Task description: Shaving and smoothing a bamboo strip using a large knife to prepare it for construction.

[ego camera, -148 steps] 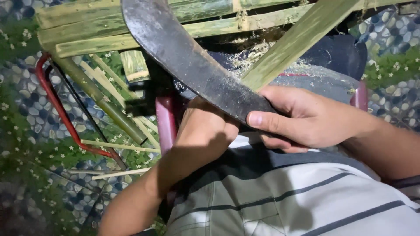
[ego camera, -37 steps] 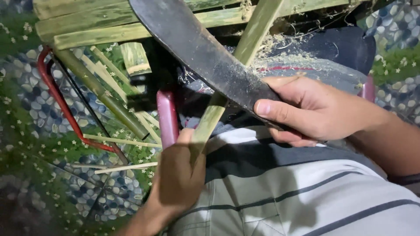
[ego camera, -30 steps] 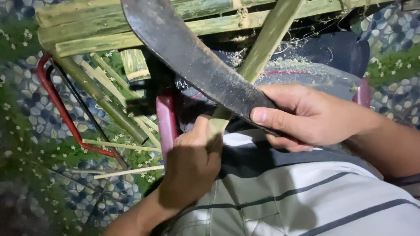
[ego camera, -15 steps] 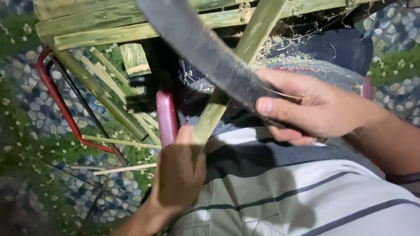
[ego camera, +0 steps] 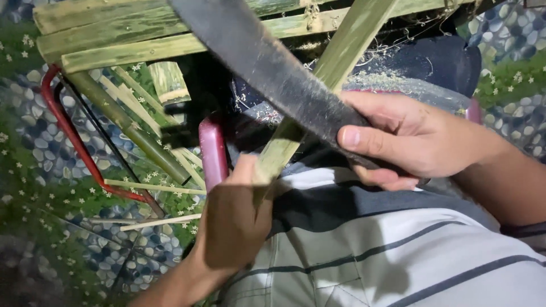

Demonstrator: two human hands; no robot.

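Bamboo strip (ego camera: pixel 318 96) gripped, left hand (ego camera: pixel 236 222) fisted

Left hand (ego camera: pixel 236 219): fingers clasp near end of long flat green bamboo strip (ego camera: pixel 335 68).
Right hand (ego camera: pixel 412 139): fingers wrap dark broad curved steel blade (ego camera: pixel 267 68), crossing over strip.

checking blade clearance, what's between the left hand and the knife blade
In the head view, only the bamboo strip runs from the left hand up under the knife blade.
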